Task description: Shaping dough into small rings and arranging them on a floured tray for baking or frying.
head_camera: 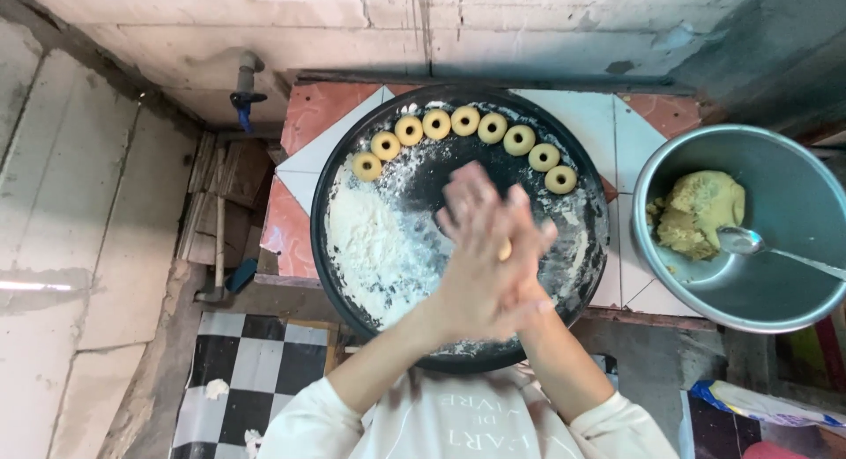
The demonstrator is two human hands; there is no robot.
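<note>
The person's left hand (483, 278) and right hand (493, 221) are pressed flat palm to palm over the round black tray (592, 248), closed on a small piece of dough (505, 249) that peeks out yellow between them, so the step in hand looks like rolling a piece into shape. Judging from the row, the next move calls for opening the palms and forming a ring to sit beside the others. Eight dough rings (464, 121) curve along the tray's far edge beside one patch of flour (374, 239), and one metal bowl (784, 173) to the right holds one lump of dough (701, 214) and one spoon (745, 241).
</note>
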